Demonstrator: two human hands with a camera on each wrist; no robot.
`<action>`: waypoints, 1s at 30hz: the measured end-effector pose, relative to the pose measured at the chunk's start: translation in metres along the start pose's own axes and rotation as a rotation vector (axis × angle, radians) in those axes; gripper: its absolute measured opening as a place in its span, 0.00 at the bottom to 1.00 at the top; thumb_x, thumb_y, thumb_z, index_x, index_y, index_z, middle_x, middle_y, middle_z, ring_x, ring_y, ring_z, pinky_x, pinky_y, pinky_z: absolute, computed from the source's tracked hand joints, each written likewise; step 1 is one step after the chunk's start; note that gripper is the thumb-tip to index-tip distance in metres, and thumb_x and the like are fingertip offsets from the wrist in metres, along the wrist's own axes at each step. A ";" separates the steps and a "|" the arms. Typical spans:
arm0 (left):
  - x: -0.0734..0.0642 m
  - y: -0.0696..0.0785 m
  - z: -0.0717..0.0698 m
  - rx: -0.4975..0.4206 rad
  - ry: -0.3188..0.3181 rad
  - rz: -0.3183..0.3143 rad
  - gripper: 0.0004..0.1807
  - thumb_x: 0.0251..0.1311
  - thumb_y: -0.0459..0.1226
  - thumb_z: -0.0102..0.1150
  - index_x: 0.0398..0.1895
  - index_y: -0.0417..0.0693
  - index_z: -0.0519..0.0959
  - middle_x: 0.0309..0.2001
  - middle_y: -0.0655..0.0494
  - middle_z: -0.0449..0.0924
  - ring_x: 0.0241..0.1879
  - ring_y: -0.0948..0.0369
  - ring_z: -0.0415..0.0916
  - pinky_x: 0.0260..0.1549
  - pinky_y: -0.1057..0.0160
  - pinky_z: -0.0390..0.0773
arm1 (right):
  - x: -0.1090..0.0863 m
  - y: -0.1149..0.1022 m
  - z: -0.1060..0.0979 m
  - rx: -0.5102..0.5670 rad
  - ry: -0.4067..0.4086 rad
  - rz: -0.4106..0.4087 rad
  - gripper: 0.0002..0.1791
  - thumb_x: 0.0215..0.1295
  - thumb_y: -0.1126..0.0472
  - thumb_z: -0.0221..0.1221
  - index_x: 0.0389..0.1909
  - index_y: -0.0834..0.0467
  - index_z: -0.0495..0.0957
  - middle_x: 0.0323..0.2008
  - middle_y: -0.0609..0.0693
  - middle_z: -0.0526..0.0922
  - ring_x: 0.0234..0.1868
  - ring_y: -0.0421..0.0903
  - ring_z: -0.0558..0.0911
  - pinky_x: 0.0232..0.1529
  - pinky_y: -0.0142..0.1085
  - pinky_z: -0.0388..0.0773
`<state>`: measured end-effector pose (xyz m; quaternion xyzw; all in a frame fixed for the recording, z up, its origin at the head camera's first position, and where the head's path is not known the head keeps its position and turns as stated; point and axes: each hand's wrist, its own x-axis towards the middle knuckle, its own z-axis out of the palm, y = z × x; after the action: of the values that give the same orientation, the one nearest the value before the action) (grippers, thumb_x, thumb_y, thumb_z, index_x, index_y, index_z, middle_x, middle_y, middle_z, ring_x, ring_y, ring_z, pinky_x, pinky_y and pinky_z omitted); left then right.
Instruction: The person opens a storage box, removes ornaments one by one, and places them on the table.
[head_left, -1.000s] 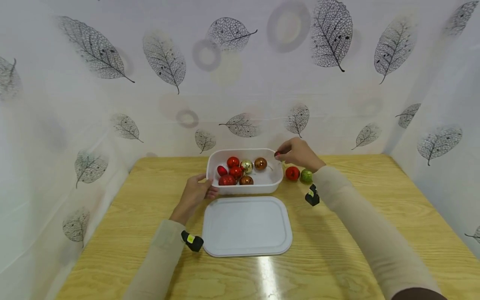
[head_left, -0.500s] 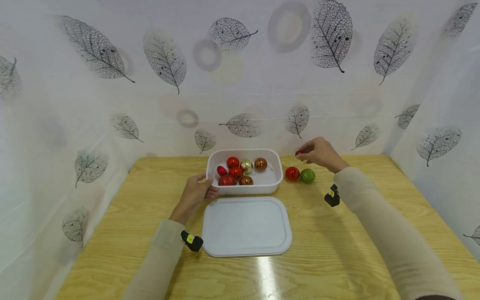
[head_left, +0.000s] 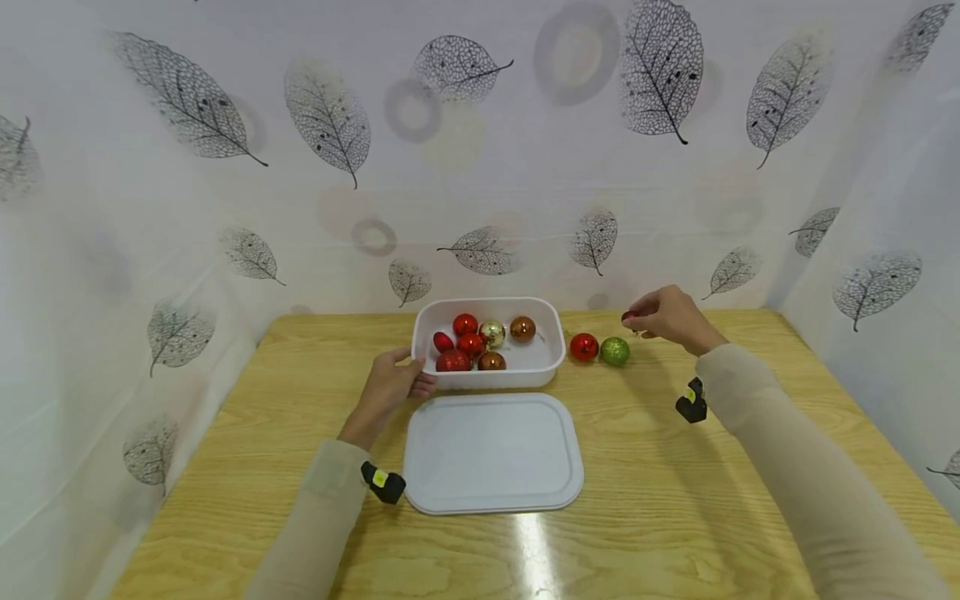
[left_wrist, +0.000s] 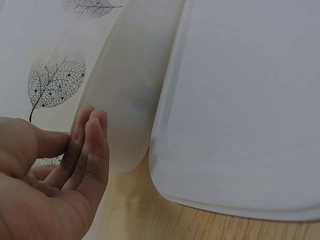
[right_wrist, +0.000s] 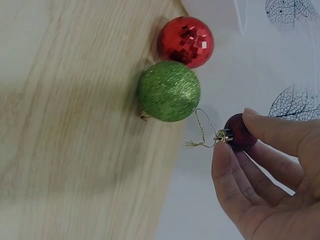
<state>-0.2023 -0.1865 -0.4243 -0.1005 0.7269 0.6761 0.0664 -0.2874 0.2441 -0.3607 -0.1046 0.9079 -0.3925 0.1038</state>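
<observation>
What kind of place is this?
Perhaps a little filming corner, though I can't be sure: leaf-patterned white sheeting stands behind and beside a wooden table, and each wrist wears a black camera.

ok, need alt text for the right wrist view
A person's right hand pinches a small dark red ornament with a gold cap and string loop. Nearby, a glittery green ball and a shiny faceted red ball sit side by side on a wood-grain table.

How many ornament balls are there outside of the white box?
3. The right hand pinches a small dark red ball; a shiny red ball and a green ball rest on the table, right of the white box. Any ball behind the box would be hidden.
</observation>
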 end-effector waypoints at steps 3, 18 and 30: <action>-0.001 0.001 0.000 -0.001 0.001 -0.002 0.26 0.77 0.33 0.49 0.73 0.30 0.62 0.35 0.38 0.86 0.28 0.61 0.85 0.32 0.66 0.87 | -0.002 0.007 0.000 0.006 -0.003 0.016 0.21 0.71 0.63 0.62 0.56 0.76 0.76 0.46 0.69 0.84 0.36 0.48 0.86 0.44 0.42 0.88; -0.002 0.002 0.000 0.003 0.002 -0.013 0.26 0.78 0.34 0.49 0.74 0.31 0.62 0.36 0.38 0.86 0.29 0.60 0.85 0.34 0.65 0.88 | -0.011 0.039 0.010 0.032 -0.019 0.062 0.22 0.71 0.65 0.63 0.55 0.79 0.74 0.47 0.71 0.82 0.42 0.59 0.86 0.44 0.47 0.88; -0.002 0.002 0.001 0.003 0.004 -0.012 0.26 0.77 0.34 0.50 0.73 0.30 0.62 0.34 0.40 0.86 0.28 0.60 0.85 0.32 0.66 0.87 | -0.007 0.054 0.023 0.018 -0.008 0.097 0.21 0.69 0.65 0.64 0.54 0.78 0.75 0.46 0.69 0.82 0.39 0.56 0.86 0.39 0.41 0.88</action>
<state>-0.2012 -0.1856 -0.4223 -0.1062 0.7275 0.6743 0.0689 -0.2798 0.2662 -0.4153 -0.0611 0.9078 -0.3949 0.1274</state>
